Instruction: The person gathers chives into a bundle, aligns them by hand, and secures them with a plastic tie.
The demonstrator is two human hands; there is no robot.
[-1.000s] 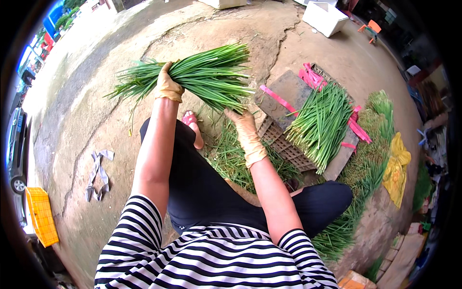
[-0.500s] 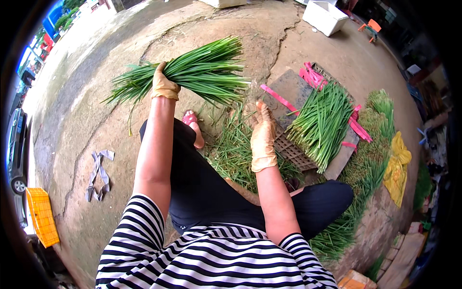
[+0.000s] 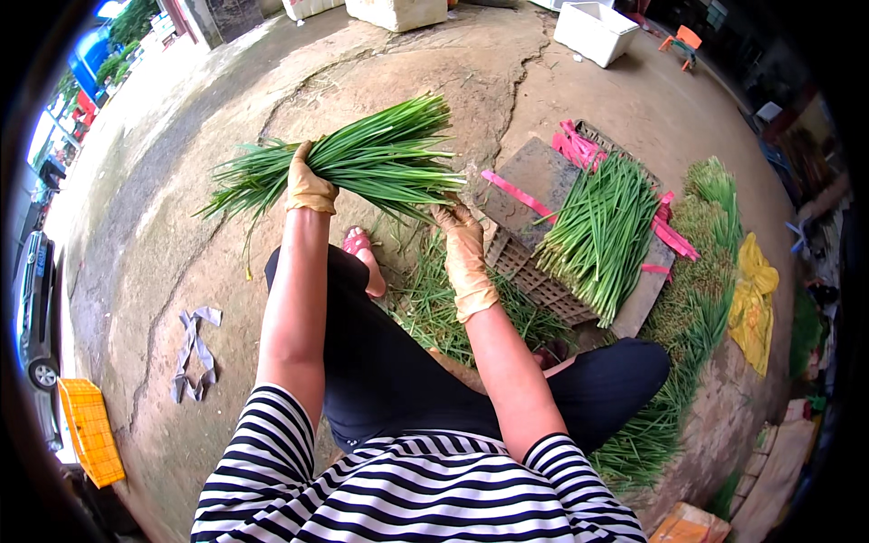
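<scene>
My left hand, in a tan glove, is closed round the middle of a thick bunch of garlic chives, held up over the floor. Its thin green tips point left and the paler stalk ends right. My right hand, gloved the same way, has its fingers bent together at the lower stalk ends of this bunch. On a dark board atop a brown plastic crate at my right lies another pile of garlic chives. Pink strips stick out around and under that pile.
Loose green trimmings cover the floor between my feet. A long heap of chives lies right of the crate, beside a yellow plastic bag. Grey cloth strips and an orange basket are at left; a white foam box stands behind.
My right hand has moved left and up to the stalk ends of the held bunch, and its fingers have bent. My left hand keeps its hold. The view has tilted slightly.
</scene>
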